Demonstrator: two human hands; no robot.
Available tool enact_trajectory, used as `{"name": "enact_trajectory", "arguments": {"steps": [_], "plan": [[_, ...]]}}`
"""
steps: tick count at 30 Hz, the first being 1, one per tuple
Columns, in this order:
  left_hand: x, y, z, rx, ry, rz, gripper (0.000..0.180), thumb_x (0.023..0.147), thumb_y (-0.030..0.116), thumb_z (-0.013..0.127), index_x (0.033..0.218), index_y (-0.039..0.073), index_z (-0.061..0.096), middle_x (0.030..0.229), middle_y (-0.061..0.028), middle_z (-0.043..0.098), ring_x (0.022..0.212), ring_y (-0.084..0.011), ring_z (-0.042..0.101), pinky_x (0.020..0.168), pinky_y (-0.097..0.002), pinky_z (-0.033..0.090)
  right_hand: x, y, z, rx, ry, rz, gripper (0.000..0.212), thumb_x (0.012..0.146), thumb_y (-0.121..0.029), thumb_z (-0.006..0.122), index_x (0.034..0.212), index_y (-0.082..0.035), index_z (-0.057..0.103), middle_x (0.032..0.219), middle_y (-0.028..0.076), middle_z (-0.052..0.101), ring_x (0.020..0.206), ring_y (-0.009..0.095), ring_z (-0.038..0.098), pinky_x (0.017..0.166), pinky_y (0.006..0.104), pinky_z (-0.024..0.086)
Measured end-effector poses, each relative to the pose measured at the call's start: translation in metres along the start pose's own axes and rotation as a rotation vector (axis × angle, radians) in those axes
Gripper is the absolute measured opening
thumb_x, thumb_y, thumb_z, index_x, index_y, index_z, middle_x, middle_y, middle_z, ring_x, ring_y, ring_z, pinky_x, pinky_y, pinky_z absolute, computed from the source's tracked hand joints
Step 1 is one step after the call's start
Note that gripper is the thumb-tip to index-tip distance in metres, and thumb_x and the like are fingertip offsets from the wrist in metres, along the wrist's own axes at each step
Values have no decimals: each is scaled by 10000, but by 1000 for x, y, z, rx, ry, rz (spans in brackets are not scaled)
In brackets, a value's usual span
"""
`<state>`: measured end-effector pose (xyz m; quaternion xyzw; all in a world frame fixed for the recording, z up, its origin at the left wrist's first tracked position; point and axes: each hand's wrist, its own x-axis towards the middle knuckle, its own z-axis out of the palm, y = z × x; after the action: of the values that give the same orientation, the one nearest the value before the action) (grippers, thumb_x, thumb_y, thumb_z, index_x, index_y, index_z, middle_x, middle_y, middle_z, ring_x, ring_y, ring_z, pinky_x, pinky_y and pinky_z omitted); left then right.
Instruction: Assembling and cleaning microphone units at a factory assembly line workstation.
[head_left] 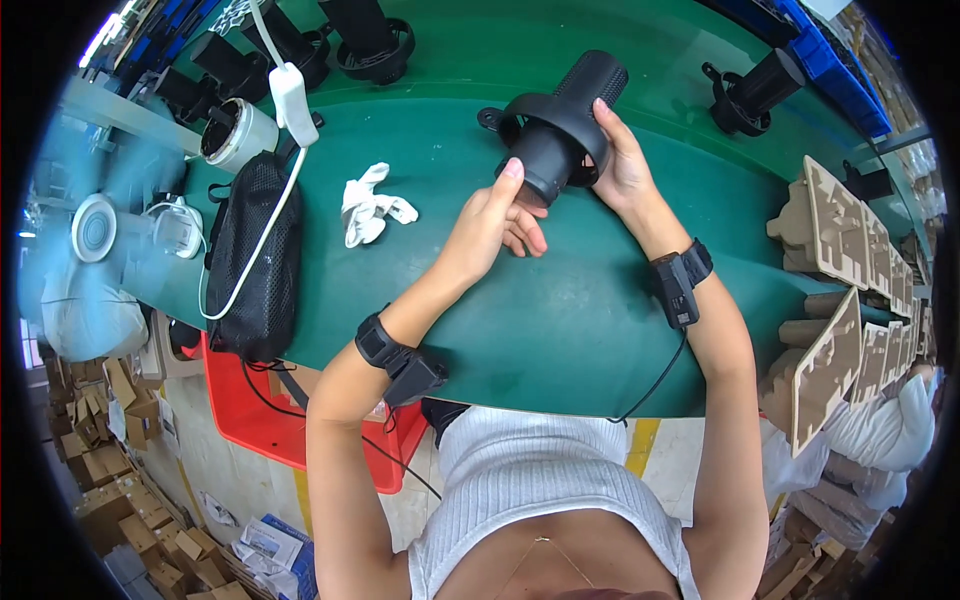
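The black ringed cylinder [562, 122] sits over the green table [430, 280], its long axis slanting, perforated end pointing away and rightward. Your left hand [491, 222] grips its near end; your right hand [625, 175] clasps its right side, by the ring.

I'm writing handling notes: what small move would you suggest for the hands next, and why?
Perhaps turn the black cylinder slightly to view another side: the left hand steadies its near end, the right hand its ringed part, so both hands seem able to guide it.
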<state>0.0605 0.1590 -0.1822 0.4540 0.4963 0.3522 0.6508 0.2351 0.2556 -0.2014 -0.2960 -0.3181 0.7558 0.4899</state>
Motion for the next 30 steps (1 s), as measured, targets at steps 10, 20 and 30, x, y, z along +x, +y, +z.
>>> {"name": "enact_trajectory", "arguments": {"steps": [10, 20, 30], "plan": [[5, -19, -6, -7, 202, 323, 99, 835, 79, 632, 875, -8, 608, 798, -71, 655, 653, -100, 631, 524, -204, 451, 47, -107, -13, -1153, 260, -875, 766, 651, -257, 821, 1193, 88, 404, 1040, 177, 616, 943, 223, 606, 849, 318, 472], [4, -18, 12, 91, 213, 376, 87, 807, -2, 634, 806, 17, 549, 871, -50, 581, 693, -106, 617, 538, -204, 455, 66, -135, -90, -1315, 423, -766, 758, 696, -318, 786, 1209, 80, 394, 1043, 201, 627, 958, 253, 621, 852, 335, 471], [1, -25, 7, 39, 222, 541, 303, 824, -54, 558, 646, 64, 344, 893, -53, 460, 706, -106, 576, 509, -202, 442, 24, -72, 10, -1309, 417, -1346, 527, 796, -154, 616, 1242, 18, 395, 1304, 206, 388, 1224, 340, 343, 1040, 417, 257]]}}
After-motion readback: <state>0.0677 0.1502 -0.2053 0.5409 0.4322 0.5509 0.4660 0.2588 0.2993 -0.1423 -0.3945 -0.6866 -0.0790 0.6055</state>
